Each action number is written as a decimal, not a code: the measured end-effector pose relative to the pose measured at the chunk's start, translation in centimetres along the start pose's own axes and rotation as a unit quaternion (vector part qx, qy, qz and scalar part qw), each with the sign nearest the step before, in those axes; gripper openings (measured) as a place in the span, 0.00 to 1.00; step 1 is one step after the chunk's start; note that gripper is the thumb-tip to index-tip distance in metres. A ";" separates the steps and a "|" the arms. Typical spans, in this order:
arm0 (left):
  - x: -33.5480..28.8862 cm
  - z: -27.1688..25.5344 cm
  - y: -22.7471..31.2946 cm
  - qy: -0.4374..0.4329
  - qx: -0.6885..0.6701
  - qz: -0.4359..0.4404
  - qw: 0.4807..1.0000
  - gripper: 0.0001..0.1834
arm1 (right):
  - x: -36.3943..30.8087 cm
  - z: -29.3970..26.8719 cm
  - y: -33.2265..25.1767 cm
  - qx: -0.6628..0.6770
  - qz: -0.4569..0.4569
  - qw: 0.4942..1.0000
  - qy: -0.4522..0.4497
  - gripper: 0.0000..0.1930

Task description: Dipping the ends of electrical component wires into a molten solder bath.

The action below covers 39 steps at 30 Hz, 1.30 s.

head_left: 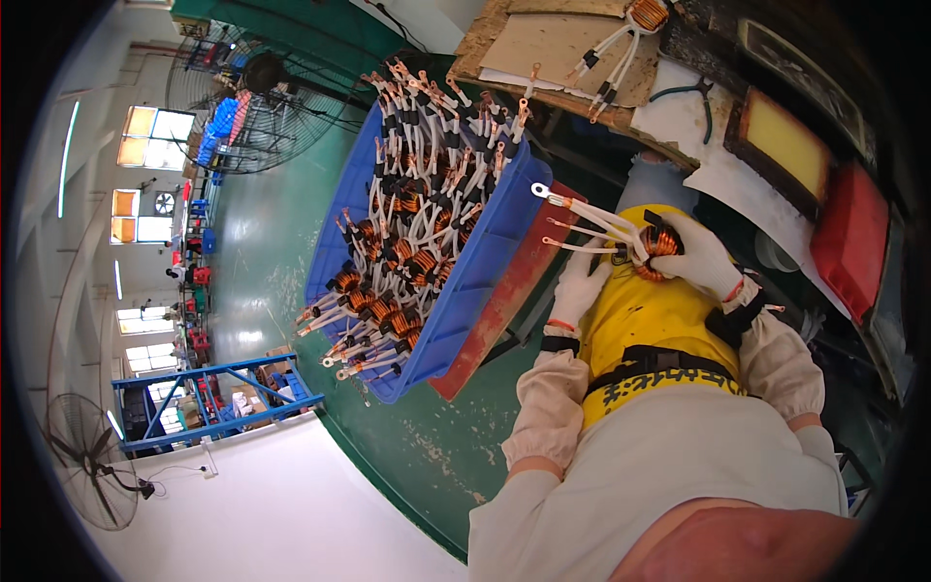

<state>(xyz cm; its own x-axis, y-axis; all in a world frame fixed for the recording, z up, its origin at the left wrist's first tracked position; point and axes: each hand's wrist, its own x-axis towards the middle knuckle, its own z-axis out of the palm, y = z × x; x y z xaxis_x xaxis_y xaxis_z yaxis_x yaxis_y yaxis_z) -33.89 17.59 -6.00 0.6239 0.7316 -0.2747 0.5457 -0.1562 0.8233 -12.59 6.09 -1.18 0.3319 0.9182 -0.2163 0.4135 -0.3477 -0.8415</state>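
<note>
A copper-wound ring coil [661, 246] with white sleeved leads is held over my yellow apron [645, 315]. My white-gloved right hand [700, 256] grips the winding from its right side. On the other side, my gloved left hand [580, 285] has its fingers up against the lower leads, closed around them as far as I can see; some fingertips are hidden behind the leads. The leads [590, 211] point to the left, the longest ending in a shiny ring terminal [540, 190]. Black sleeving sits on the coil near the leads.
A blue crate [465, 281] heaped with similar coils stands left of me on a reddish board [495, 296]. On the workbench [543, 48] lie another coil [648, 15] and pliers [703, 97]. Close by are a yellow-topped block [784, 144] and a red bin [851, 238].
</note>
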 end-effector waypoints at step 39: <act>-1.9 3.9 4.6 0.071 -0.066 0.071 0.993 0.13 | 0.1 0.4 0.6 0.032 -0.019 0.999 0.029 0.36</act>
<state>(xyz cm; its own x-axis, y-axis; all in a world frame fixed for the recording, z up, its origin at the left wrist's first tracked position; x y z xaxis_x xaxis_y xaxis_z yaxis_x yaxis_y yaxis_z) -30.38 12.96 -3.62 0.5980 0.7968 -0.0866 0.3749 -0.1826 0.9089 -12.59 6.07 -1.91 0.3657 0.9176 -0.1559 0.3719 -0.2976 -0.8793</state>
